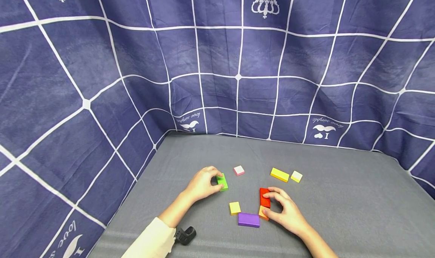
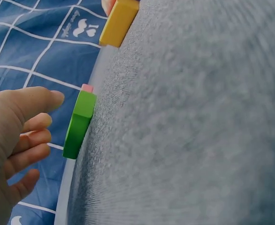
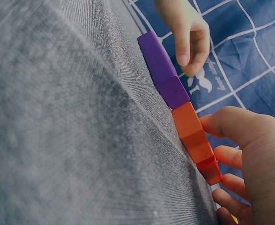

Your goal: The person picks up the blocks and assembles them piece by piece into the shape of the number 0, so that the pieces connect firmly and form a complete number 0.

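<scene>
My left hand (image 1: 204, 183) curves around a green block (image 1: 222, 181) on the grey cloth. The left wrist view shows a gap between its thumb and the green block (image 2: 79, 124). My right hand (image 1: 285, 209) spreads over two blocks set end to end: fingertips on the red block (image 1: 264, 198), thumb at the orange block (image 1: 263, 214). In the right wrist view, its loosely bent fingers meet the edges of the orange block (image 3: 192, 132) and red block (image 3: 209, 170). A purple block (image 1: 249, 220) adjoins the orange one, at an angle.
A small yellow block (image 1: 234, 208) lies by the purple block's left end. Farther back are a pink block (image 1: 239, 170), a long yellow block (image 1: 279, 174) and a pale yellow block (image 1: 296, 176). A blue checked curtain (image 1: 217, 62) stands behind the grey surface (image 1: 340, 197).
</scene>
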The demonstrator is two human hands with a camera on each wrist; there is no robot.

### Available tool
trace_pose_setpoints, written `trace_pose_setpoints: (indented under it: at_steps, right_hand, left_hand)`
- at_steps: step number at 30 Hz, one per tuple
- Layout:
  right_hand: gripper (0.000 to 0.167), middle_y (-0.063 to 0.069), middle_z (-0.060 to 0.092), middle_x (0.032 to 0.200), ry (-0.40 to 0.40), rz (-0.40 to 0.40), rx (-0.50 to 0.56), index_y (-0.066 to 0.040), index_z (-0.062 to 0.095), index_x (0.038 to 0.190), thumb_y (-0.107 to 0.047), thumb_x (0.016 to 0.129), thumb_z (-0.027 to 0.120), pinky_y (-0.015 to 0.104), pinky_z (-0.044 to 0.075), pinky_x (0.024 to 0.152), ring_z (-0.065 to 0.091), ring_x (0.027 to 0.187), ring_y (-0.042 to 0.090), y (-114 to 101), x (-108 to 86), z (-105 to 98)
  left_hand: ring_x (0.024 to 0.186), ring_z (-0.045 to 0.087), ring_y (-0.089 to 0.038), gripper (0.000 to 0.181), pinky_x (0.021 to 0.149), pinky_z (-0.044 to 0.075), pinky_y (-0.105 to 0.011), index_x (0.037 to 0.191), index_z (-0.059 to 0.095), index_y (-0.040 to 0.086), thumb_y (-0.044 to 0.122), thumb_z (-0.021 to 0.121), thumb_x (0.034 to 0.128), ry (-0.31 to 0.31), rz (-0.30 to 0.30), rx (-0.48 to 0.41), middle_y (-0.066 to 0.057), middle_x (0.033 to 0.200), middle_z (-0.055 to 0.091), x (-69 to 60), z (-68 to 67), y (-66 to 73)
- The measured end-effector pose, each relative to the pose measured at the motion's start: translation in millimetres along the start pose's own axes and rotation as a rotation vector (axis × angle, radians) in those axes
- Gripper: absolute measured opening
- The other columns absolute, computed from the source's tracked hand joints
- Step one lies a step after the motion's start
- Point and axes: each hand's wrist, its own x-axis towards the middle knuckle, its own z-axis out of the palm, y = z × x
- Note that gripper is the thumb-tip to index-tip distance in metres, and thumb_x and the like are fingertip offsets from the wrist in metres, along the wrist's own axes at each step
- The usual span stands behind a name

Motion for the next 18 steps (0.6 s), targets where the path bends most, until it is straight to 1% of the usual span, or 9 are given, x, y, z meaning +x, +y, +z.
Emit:
trace_pose_setpoints:
  at_steps: [5,9,12,15,18]
  right_hand:
    - [0.042,0.006,0.059,0.123,0.003,0.002,-0.009,-0.018,0.069,0.105,-0.011,0.069,0.087,0.013,0.034,0.092,0.058,0.106,0.022,1.3,0.6,0.4]
    - [0.043,0.007,0.059,0.123,0.005,0.009,-0.006,-0.017,0.069,0.105,-0.008,0.068,0.087,0.012,0.033,0.093,0.058,0.106,0.025,1.8,0.4,1.2]
    - [0.043,0.007,0.059,0.124,-0.002,0.025,-0.011,-0.017,0.069,0.105,-0.008,0.068,0.087,0.013,0.034,0.093,0.058,0.107,0.026,1.7,0.0,1.7]
    - [0.042,0.006,0.058,0.124,-0.007,0.035,-0.017,-0.017,0.068,0.105,-0.009,0.068,0.086,0.016,0.037,0.092,0.057,0.108,0.025,1.1,-0.1,1.5]
    - [0.042,0.005,0.059,0.124,-0.005,0.026,-0.01,-0.018,0.068,0.105,-0.01,0.068,0.087,0.016,0.037,0.092,0.057,0.108,0.025,0.1,0.1,0.9]
  left_hand:
    - [0.094,0.063,-0.019,0.035,0.083,0.05,-0.038,0.101,0.071,0.008,0.025,0.084,0.073,-0.028,-0.044,-0.013,-0.001,0.1,0.065,-0.3,0.9,-0.7]
    - [0.099,0.063,-0.023,0.041,0.086,0.049,-0.04,0.106,0.07,0.007,0.025,0.084,0.0721,-0.048,-0.056,-0.015,-0.004,0.103,0.065,0.0,1.8,-1.9]
    - [0.101,0.062,-0.023,0.043,0.088,0.049,-0.04,0.108,0.068,0.006,0.024,0.084,0.0716,-0.066,-0.069,-0.03,-0.006,0.107,0.065,-0.2,2.7,-3.4]
    - [0.099,0.063,-0.023,0.045,0.087,0.049,-0.039,0.109,0.067,0.005,0.022,0.084,0.0714,-0.076,-0.084,-0.066,-0.006,0.108,0.066,-0.4,3.5,-4.6]
    - [0.095,0.063,-0.021,0.045,0.084,0.05,-0.037,0.109,0.067,0.004,0.021,0.085,0.0709,-0.072,-0.088,-0.084,-0.006,0.106,0.066,-0.7,4.4,-5.7]
